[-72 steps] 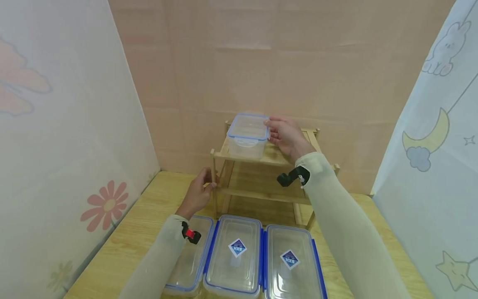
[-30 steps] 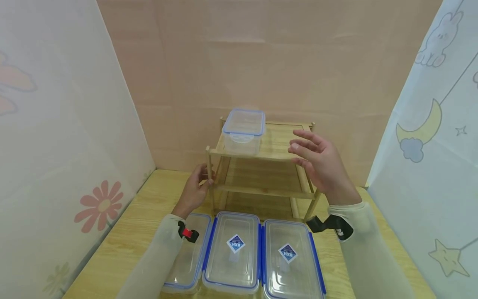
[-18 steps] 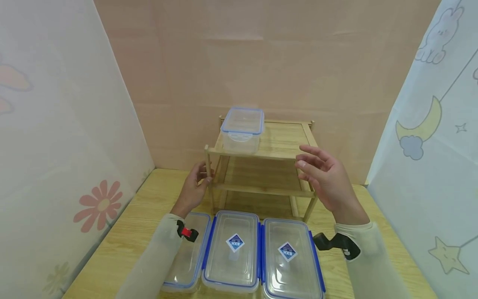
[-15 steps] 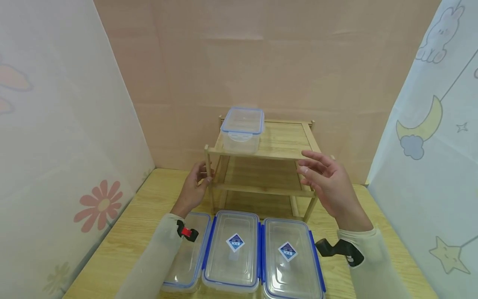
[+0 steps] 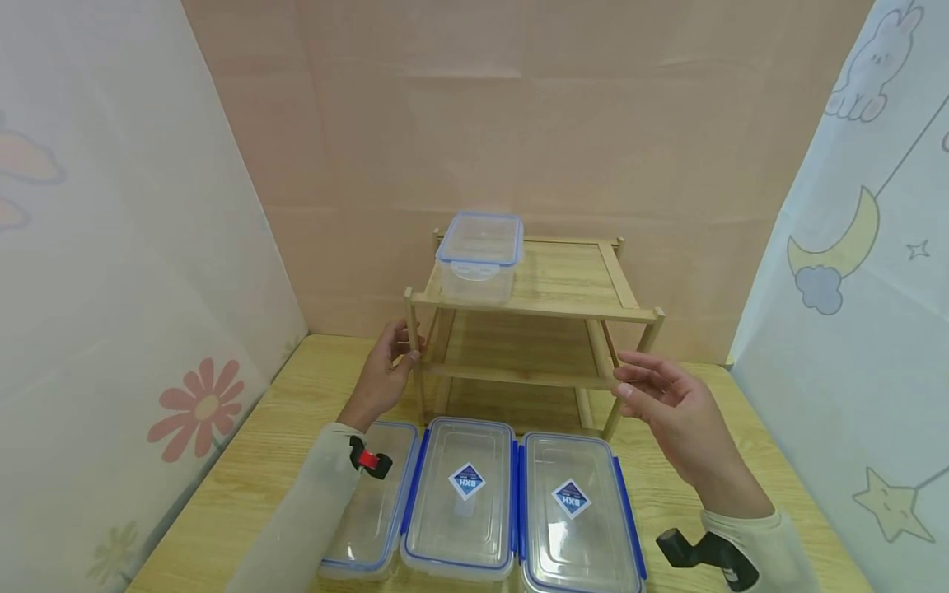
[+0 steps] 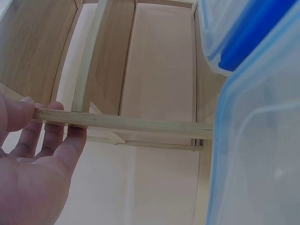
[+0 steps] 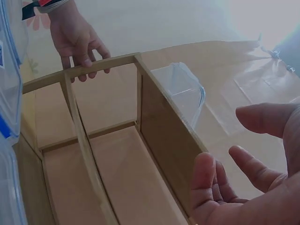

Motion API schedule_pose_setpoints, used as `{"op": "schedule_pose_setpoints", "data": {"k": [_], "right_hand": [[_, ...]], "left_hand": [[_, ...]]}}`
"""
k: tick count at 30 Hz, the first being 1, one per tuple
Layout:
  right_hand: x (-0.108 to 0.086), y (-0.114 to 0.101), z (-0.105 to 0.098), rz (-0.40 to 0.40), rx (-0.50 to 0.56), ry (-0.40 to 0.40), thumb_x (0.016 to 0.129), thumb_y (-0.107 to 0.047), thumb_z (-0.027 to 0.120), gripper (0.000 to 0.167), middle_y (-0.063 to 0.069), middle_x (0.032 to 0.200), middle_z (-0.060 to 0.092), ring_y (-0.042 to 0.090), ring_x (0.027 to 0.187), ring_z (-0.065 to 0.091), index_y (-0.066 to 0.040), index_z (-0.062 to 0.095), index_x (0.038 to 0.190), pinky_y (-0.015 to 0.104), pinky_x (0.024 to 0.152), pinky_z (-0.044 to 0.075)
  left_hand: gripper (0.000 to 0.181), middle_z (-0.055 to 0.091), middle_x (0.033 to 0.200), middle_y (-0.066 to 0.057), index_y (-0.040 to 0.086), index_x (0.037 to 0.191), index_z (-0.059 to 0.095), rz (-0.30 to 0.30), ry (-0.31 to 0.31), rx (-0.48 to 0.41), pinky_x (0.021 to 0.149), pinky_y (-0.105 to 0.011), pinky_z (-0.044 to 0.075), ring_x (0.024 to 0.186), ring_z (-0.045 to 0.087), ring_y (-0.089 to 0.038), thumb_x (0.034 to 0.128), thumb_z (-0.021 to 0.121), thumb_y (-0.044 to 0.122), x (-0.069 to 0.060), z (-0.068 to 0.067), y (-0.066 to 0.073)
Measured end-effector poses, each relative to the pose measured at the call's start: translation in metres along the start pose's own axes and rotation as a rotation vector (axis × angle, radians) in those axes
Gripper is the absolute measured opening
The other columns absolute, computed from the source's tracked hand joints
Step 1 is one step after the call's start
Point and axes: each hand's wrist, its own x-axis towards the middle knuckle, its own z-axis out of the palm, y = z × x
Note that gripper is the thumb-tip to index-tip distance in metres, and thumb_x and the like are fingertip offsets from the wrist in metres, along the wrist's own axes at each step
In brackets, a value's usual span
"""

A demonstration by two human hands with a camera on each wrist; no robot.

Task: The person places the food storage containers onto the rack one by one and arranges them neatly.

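Observation:
A wooden shelf rack [image 5: 549,310] with three tiers stands in the middle of the head view. My left hand [image 5: 383,371] holds its front left post, thumb on one side and fingers behind, as the left wrist view shows. Near the front right post is my right hand [image 5: 670,412], fingers loosely bent with nothing between them; the right wrist view shows this hand [image 7: 253,187] apart from the rack. On the left part of the top shelf sits a clear food container [image 5: 478,255] with a blue-rimmed lid.
Clear lidded containers with blue clips lie side by side before the rack: a left one [image 5: 371,502], partly behind my left forearm, a middle one [image 5: 463,527] and a right one [image 5: 582,539]. All rest on the wooden table [image 5: 252,461], between patterned side walls.
My right hand has let go of the food container on the top shelf and moved right and down to beside the rack's front right post. The left hand stays on its post.

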Motion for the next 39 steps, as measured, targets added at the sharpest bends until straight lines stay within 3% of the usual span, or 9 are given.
{"op": "schedule_pose_setpoints", "data": {"k": [12, 19, 28, 33, 39], "right_hand": [[-0.03, 0.036, -0.011, 0.046, -0.05, -0.006, 0.102, 0.003, 0.064, 0.038, -0.005, 0.12, 0.069, 0.008, 0.104, 0.068, -0.013, 0.065, 0.137, 0.025, 0.08, 0.061], [-0.049, 0.062, -0.016, 0.128, -0.15, 0.002, 0.102, -0.003, 0.067, 0.035, -0.006, 0.116, 0.07, 0.008, 0.1, 0.07, -0.01, 0.064, 0.137, 0.027, 0.08, 0.062], [-0.068, 0.089, -0.019, 0.229, -0.129, 0.014, 0.102, -0.005, 0.067, 0.034, 0.002, 0.114, 0.071, 0.012, 0.098, 0.072, -0.006, 0.063, 0.136, 0.03, 0.081, 0.063], [-0.078, 0.1, -0.02, 0.294, -0.111, 0.044, 0.103, -0.006, 0.067, 0.038, 0.004, 0.115, 0.071, 0.014, 0.099, 0.071, 0.003, 0.058, 0.139, 0.031, 0.08, 0.063], [-0.089, 0.111, -0.016, 0.378, -0.197, 0.089, 0.101, -0.011, 0.07, 0.041, 0.004, 0.109, 0.068, 0.016, 0.093, 0.07, 0.002, 0.059, 0.139, 0.03, 0.078, 0.062]], "left_hand": [[0.047, 0.058, 0.137, -0.024, 0.017, 0.151, 0.044, -0.011, -0.008, 0.031, 0.109, -0.06, 0.052, 0.128, 0.061, -0.041, 0.1082, 0.054, 0.001, 0.002, 0.001, 0.0], [0.048, 0.058, 0.139, -0.023, 0.016, 0.152, 0.042, -0.028, -0.016, 0.04, 0.109, -0.058, 0.053, 0.129, 0.061, -0.038, 0.1087, 0.053, 0.001, 0.002, 0.001, 0.0], [0.048, 0.057, 0.139, -0.022, 0.016, 0.153, 0.04, -0.031, -0.017, 0.04, 0.109, -0.059, 0.053, 0.129, 0.06, -0.038, 0.109, 0.052, 0.002, 0.001, 0.0, 0.001], [0.049, 0.058, 0.138, -0.023, 0.015, 0.154, 0.04, -0.026, -0.015, 0.049, 0.108, -0.058, 0.053, 0.129, 0.061, -0.04, 0.1086, 0.053, 0.001, 0.0, 0.0, 0.003], [0.05, 0.058, 0.139, -0.022, 0.009, 0.156, 0.038, -0.035, -0.013, 0.036, 0.109, -0.058, 0.053, 0.13, 0.06, -0.04, 0.1084, 0.052, 0.0, 0.001, 0.0, 0.002]]}}
